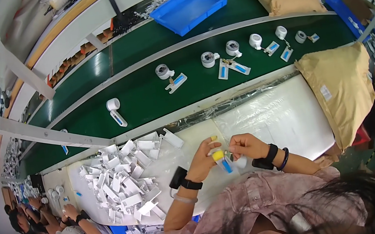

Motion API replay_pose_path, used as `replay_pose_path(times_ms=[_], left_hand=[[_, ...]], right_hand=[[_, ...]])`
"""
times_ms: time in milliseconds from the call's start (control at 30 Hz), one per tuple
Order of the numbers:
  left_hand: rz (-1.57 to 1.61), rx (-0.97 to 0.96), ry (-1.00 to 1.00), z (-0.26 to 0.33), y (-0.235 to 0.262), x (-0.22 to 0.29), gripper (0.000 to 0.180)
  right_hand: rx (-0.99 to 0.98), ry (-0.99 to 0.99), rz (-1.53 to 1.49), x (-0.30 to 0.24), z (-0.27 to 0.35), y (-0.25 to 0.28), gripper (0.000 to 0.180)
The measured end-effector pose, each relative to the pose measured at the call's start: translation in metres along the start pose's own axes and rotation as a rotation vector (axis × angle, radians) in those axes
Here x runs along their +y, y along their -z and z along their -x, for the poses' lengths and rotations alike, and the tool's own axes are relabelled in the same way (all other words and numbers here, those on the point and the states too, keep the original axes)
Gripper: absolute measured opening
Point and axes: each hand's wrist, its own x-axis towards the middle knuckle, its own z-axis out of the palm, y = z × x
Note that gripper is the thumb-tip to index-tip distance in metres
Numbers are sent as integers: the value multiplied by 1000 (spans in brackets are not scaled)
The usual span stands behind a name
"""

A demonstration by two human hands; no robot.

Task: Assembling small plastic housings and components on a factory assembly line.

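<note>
The left hand point(206, 159) grasps a small blue-and-white part point(227, 165), at five o'clock in the view; the right hand point(247, 146) bends close beside it, its grip unclear. That part looks mid-work. From the hands, loose white casings point(131, 200) heaped at nine o'clock seem unused. On the green belt point(147, 108), round-headed units point(233, 47) around twelve appear unfinished; one white unit point(115, 110) at ten looks closed.

i count seven round housings point(255, 40) on the green belt point(141, 102), with six loose blue-striped plates point(176, 84) near them. two brown paper sacks point(341, 97) and at least three blue trays point(206, 17) are about. one left hand point(202, 161) and one right hand point(250, 145) frame one blue-striped piece point(226, 165). the heaped white brackets point(132, 200) overlap too much to count.
</note>
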Motion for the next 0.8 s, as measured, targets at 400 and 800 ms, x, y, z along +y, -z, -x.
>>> replay_pose_path(times_ms=[400, 800], left_hand=[[459, 17, -20, 23, -27, -21, 25], [348, 127, 79, 31, -60, -3, 28]], right_hand=[[9, 111, 415, -36, 38, -5, 21], [462, 664, 961, -31, 52, -16, 22]])
